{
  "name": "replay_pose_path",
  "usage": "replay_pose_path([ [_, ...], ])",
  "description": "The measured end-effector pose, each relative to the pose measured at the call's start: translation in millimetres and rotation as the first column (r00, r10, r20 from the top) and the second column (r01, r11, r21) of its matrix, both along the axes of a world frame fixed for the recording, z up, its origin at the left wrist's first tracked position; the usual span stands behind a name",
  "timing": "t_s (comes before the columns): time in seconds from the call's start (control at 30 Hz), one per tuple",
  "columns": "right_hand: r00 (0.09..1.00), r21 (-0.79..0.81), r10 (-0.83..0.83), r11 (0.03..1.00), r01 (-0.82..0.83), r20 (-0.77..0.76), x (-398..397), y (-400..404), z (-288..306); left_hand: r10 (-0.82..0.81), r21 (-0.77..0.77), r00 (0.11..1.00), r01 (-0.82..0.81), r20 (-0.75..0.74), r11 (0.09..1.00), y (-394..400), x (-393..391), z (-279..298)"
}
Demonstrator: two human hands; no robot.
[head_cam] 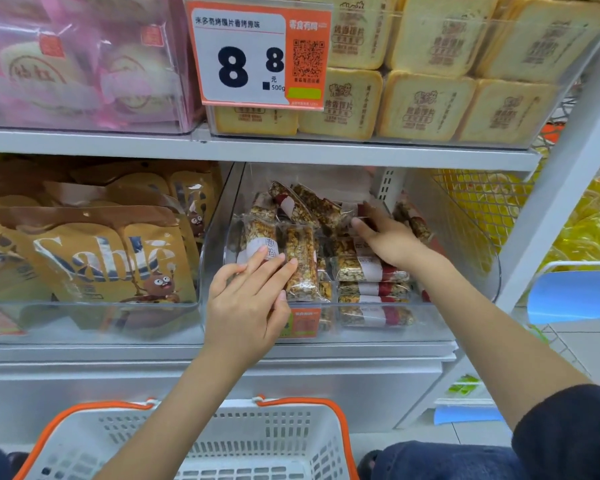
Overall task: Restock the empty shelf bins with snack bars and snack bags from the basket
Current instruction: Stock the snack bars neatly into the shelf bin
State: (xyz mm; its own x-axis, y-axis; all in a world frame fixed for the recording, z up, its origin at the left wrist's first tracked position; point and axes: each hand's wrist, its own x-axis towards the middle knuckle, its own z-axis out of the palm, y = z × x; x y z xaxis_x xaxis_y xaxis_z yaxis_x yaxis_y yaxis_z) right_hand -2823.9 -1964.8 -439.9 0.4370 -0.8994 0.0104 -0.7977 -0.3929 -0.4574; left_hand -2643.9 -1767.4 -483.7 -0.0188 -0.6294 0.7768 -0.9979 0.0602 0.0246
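Two hands inside clear shelf bin point(478, 292), left hand point(248, 299) at 7 o'clock with straight fingers pressing upright snack bar point(300, 261), right hand point(387, 239) at 1 o'clock resting relaxed on stacked snack bars point(371, 271), white basket point(222, 441) at 6 o'clock below shelf.

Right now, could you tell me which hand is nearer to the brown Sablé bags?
Left. The left hand rests on upright bars just beside the Sablé bags; the right hand reaches deeper, farther right.
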Motion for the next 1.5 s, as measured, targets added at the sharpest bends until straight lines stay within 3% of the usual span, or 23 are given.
replay_pose_path([
  [0.07, 0.983, -0.283, 0.083, 0.958, -0.033, 0.163, 0, 26, 7, -0.008, -0.002, 1.0, 0.008, -0.007, 1.0, 1, 0, 1],
  [0.13, 0.952, -0.462, 0.287, 0.862, -0.208, 0.107, 5, 53, 15, -0.012, -0.003, 1.0, 0.012, -0.015, 1.0, 1, -1, 2],
  [0.2, 0.864, -0.432, 0.5, 0.766, -0.476, -0.065, 17, 75, 21, -0.008, 0.009, 1.0, 0.008, -0.023, 1.0, 2, -3, 5],
  [0.27, 0.817, -0.341, 0.528, 0.743, -0.576, -0.229, 30, 86, 21, 0.004, 0.049, 0.999, -0.002, -0.046, 0.999, 6, -4, 8],
  [0.37, 0.883, -0.348, 0.416, 0.812, -0.468, -0.218, 31, 92, 25, 0.008, 0.171, 0.997, 0.006, -0.08, 0.985, 13, -1, 18],
  [0.43, 0.927, -0.384, 0.376, 0.856, -0.347, 0.002, 17, 95, 30, -0.022, 0.241, 0.991, 0.054, -0.131, 0.969, 18, 0, 28],
  [0.5, 0.909, -0.277, 0.277, 0.941, -0.192, 0.311, 1, 98, 37, -0.035, 0.247, 0.979, 0.085, -0.203, 0.965, 21, -1, 38],
  [0.57, 0.773, 0.013, 0.063, 0.996, -0.092, 0.631, -9, 102, 41, -0.043, 0.232, 0.961, 0.11, -0.274, 0.967, 19, -9, 50],
  [0.63, 0.563, 0.332, -0.191, 0.93, -0.158, 0.804, -11, 101, 43, -0.084, 0.248, 0.929, 0.182, -0.361, 0.952, 13, -23, 61],
  [0.7, 0.482, 0.49, -0.326, 0.83, -0.265, 0.813, -14, 100, 44, -0.129, 0.3, 0.875, 0.294, -0.467, 0.908, 5, -39, 69],
  [0.77, 0.545, 0.496, -0.273, 0.808, -0.317, 0.793, -19, 99, 43, -0.167, 0.341, 0.831, 0.39, -0.531, 0.855, -3, -50, 71],
  [0.83, 0.594, 0.446, -0.199, 0.842, -0.303, 0.78, -25, 96, 39, -0.212, 0.37, 0.829, 0.44, -0.518, 0.818, -10, -54, 72],
  [0.93, 0.591, 0.361, -0.234, 0.927, -0.104, 0.772, -34, 84, 36, -0.192, 0.448, 0.828, 0.463, -0.527, 0.765, -16, -53, 71],
  [1.0, 0.484, 0.396, -0.332, 0.918, -0.033, 0.81, -40, 75, 38, -0.178, 0.462, 0.83, 0.457, -0.528, 0.76, -21, -53, 69],
  [1.1, 0.235, 0.493, -0.45, 0.852, -0.174, 0.861, -44, 72, 42, -0.167, 0.431, 0.814, 0.455, -0.557, 0.779, -37, -63, 75],
  [1.17, 0.198, 0.518, -0.481, 0.823, -0.234, 0.854, -40, 75, 45, -0.132, 0.439, 0.853, 0.385, -0.504, 0.812, -54, -69, 79],
  [1.27, 0.198, 0.561, -0.525, 0.771, -0.301, 0.828, -44, 77, 44, -0.098, 0.413, 0.919, 0.265, -0.382, 0.872, -75, -72, 81],
  [1.33, 0.278, 0.593, -0.531, 0.769, -0.239, 0.8, -54, 76, 46, -0.087, 0.463, 0.954, 0.218, -0.288, 0.859, -80, -69, 84],
  [1.43, 0.622, 0.498, -0.409, 0.866, 0.035, 0.668, -72, 73, 44, -0.113, 0.675, 0.986, 0.167, -0.124, 0.718, -78, -65, 91],
  [1.5, 0.851, 0.359, -0.309, 0.92, 0.155, 0.425, -77, 71, 35, -0.151, 0.798, 0.982, 0.182, -0.115, 0.574, -77, -66, 89],
])
